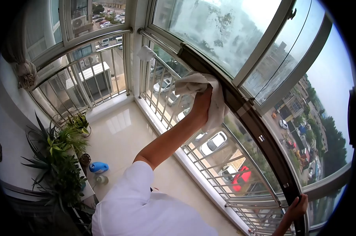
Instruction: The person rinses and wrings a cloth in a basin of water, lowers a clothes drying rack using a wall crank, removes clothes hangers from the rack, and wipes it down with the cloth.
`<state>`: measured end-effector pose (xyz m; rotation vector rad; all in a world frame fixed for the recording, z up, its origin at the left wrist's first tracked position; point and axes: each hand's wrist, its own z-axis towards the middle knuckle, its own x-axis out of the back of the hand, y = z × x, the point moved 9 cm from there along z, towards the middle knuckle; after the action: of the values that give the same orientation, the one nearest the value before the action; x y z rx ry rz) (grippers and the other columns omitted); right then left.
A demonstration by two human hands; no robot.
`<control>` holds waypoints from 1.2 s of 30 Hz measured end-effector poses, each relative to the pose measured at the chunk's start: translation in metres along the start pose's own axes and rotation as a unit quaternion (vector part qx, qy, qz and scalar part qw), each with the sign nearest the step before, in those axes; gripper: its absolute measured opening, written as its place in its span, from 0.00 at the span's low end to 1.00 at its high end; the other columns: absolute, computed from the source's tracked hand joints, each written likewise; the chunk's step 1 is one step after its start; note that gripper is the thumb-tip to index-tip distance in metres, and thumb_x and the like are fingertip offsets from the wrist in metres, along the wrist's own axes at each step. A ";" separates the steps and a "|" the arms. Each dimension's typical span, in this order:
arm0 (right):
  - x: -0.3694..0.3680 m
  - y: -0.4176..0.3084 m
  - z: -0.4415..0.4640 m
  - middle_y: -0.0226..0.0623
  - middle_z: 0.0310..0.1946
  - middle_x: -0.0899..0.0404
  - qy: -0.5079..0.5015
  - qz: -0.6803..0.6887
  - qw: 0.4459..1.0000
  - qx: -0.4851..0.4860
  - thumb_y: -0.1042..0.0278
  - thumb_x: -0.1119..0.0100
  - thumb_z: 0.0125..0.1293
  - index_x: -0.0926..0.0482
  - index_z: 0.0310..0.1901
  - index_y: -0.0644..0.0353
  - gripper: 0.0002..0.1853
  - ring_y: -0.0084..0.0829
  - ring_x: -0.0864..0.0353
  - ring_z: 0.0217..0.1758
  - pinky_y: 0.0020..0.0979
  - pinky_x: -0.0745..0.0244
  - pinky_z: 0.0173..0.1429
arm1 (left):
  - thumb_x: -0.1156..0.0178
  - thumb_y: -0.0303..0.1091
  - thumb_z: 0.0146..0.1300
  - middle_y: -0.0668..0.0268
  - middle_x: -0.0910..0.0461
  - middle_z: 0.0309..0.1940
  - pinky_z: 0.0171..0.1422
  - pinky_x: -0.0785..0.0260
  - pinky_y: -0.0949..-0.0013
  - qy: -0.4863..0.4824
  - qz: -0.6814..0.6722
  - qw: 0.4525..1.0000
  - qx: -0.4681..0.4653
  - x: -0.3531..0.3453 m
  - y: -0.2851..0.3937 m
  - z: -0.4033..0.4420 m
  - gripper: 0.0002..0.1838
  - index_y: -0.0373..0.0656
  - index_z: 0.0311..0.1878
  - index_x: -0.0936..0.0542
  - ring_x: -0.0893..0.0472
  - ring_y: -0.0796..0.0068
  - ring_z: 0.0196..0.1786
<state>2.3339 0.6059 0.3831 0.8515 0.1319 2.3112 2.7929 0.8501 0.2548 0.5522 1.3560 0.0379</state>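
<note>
My left hand (203, 104) reaches out to the dark brown window sill rail (246, 112), holding a pale cloth (195, 82). The cloth lies against the rail and hangs over the wrist, hiding most of the fingers. At the lower right, my right hand (297, 207) grips the same rail near its lower end, its fingers bent over the edge. Above the cloth, the sliding window pane (213, 27) is streaked and cloudy with dark patches. A second pane (274, 65) beside it shows whitish smears.
Metal railings (172, 72) run below the windows. Another white cloth (145, 53) hangs on the railing near the corner. Potted plants (62, 165) line the left wall, with a blue bottle (98, 167) and a small pale bottle (101, 179) on the tiled floor (125, 126).
</note>
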 end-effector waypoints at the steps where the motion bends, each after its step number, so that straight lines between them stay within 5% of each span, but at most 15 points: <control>1: -0.007 0.006 0.000 0.52 0.30 0.32 -0.025 0.008 1.000 -0.013 0.50 0.61 0.70 0.32 0.35 0.65 0.22 0.56 0.30 0.35 0.48 0.36 0.38 | 0.48 0.36 0.65 0.66 0.27 0.45 0.50 0.30 0.69 0.004 0.055 0.998 0.035 -0.001 -0.014 -0.013 0.15 0.42 0.52 0.30 0.26 0.74 0.47; 4: -0.008 0.012 0.001 0.51 0.30 0.32 -0.007 0.008 1.000 0.002 0.50 0.61 0.70 0.32 0.35 0.65 0.22 0.56 0.30 0.35 0.48 0.36 0.38 | 0.42 0.32 0.60 0.63 0.28 0.49 0.53 0.31 0.68 -0.034 0.321 0.945 0.046 0.016 -0.019 -0.019 0.18 0.39 0.53 0.31 0.27 0.73 0.51; 5: -0.008 0.017 -0.001 0.51 0.31 0.31 -0.014 0.015 1.000 -0.010 0.48 0.62 0.69 0.32 0.34 0.64 0.23 0.56 0.29 0.36 0.49 0.36 0.39 | 0.41 0.30 0.58 0.63 0.28 0.50 0.55 0.32 0.68 -0.070 0.385 0.920 -0.027 0.017 -0.005 -0.030 0.19 0.40 0.53 0.30 0.28 0.73 0.53; 6: -0.007 0.022 -0.001 0.51 0.30 0.31 -0.004 0.016 1.000 -0.003 0.47 0.62 0.69 0.31 0.34 0.64 0.24 0.56 0.29 0.35 0.49 0.36 0.39 | 0.40 0.33 0.59 0.62 0.28 0.51 0.57 0.35 0.65 -0.128 0.604 0.761 -0.200 0.008 0.020 -0.043 0.19 0.43 0.53 0.29 0.28 0.69 0.54; 7: -0.007 0.027 -0.003 0.51 0.30 0.31 0.005 0.017 1.000 0.002 0.46 0.63 0.69 0.31 0.34 0.64 0.24 0.57 0.29 0.35 0.50 0.36 0.39 | 0.40 0.33 0.59 0.62 0.28 0.50 0.57 0.34 0.65 -0.134 0.675 0.655 -0.313 0.004 0.040 -0.058 0.19 0.43 0.53 0.29 0.28 0.69 0.54; 11: -0.004 0.019 0.003 0.50 0.30 0.31 -0.001 0.028 0.999 -0.016 0.44 0.61 0.66 0.31 0.33 0.62 0.24 0.54 0.29 0.36 0.48 0.35 0.40 | 0.39 0.34 0.57 0.62 0.27 0.50 0.56 0.34 0.65 -0.111 0.729 0.473 -0.481 -0.021 0.133 -0.079 0.19 0.44 0.52 0.28 0.27 0.69 0.53; 16: 0.005 -0.009 0.026 0.44 0.23 0.32 0.045 0.059 0.997 0.021 0.44 0.56 0.66 0.30 0.30 0.62 0.24 0.46 0.28 0.26 0.40 0.34 0.31 | 0.38 0.36 0.56 0.62 0.27 0.49 0.55 0.34 0.65 -0.210 0.785 0.355 -0.462 -0.077 0.170 -0.014 0.20 0.44 0.51 0.27 0.27 0.68 0.52; 24: -0.005 -0.022 0.035 0.41 0.21 0.35 0.040 0.058 0.997 0.016 0.45 0.54 0.65 0.31 0.30 0.61 0.23 0.42 0.31 0.24 0.37 0.37 0.29 | 0.37 0.38 0.53 0.63 0.26 0.48 0.54 0.33 0.66 -0.319 0.769 0.351 -0.429 -0.115 0.102 0.024 0.21 0.45 0.50 0.26 0.26 0.68 0.50; 32: -0.010 -0.015 0.021 0.44 0.24 0.34 0.034 0.032 0.999 0.006 0.42 0.59 0.67 0.31 0.31 0.62 0.26 0.45 0.30 0.27 0.40 0.36 0.32 | 0.35 0.41 0.51 0.63 0.26 0.46 0.52 0.33 0.67 -0.337 0.685 0.435 -0.477 -0.109 0.036 -0.034 0.22 0.46 0.49 0.25 0.25 0.68 0.49; 36: -0.001 -0.011 0.007 0.46 0.25 0.32 0.026 0.020 0.999 0.005 0.42 0.61 0.67 0.30 0.32 0.62 0.27 0.48 0.29 0.29 0.42 0.35 0.35 | 0.34 0.42 0.50 0.64 0.25 0.46 0.51 0.32 0.67 -0.345 0.658 0.551 -0.380 -0.079 0.072 0.019 0.22 0.46 0.49 0.24 0.25 0.68 0.48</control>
<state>2.3445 0.6127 0.3846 0.8055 0.1506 2.3727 2.8132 0.8796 0.3576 0.5976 -0.1948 1.4377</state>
